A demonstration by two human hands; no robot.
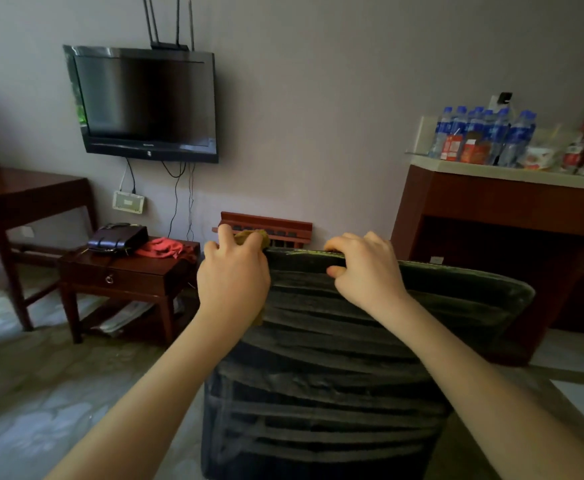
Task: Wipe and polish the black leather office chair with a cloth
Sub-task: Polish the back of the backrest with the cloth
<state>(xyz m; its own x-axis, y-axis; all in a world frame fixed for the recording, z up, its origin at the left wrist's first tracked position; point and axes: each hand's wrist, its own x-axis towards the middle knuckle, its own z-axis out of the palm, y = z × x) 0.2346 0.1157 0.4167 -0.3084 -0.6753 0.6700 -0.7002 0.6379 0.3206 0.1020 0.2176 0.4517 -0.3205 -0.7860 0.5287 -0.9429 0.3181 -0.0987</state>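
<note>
The black leather office chair with a ribbed back [335, 341] fills the lower middle of the view, seen from behind. Its top edge runs from the centre toward 3 o'clock. The left hand [233, 275] sits on the backrest's upper corner at about 10 o'clock, fingers [226, 233] curled round a crumpled olive-yellow cloth [254, 237]. The cloth bulges out past the knuckles at 1 o'clock of that hand, and a scrap shows below the palm at 5 o'clock, against the leather. The right hand [363, 268] clamps the top edge at 3 o'clock of the left hand, apart from it. Its fingers hook over the far side and its thumb [335, 270] presses the near face. A dark flat television [145, 105] hangs on the wall at 10 o'clock. A dark wooden side table [127, 275] at 9 o'clock carries a black handbag [117, 239]. Blue-capped water bottles [484, 136] stand at 2 o'clock.
</note>
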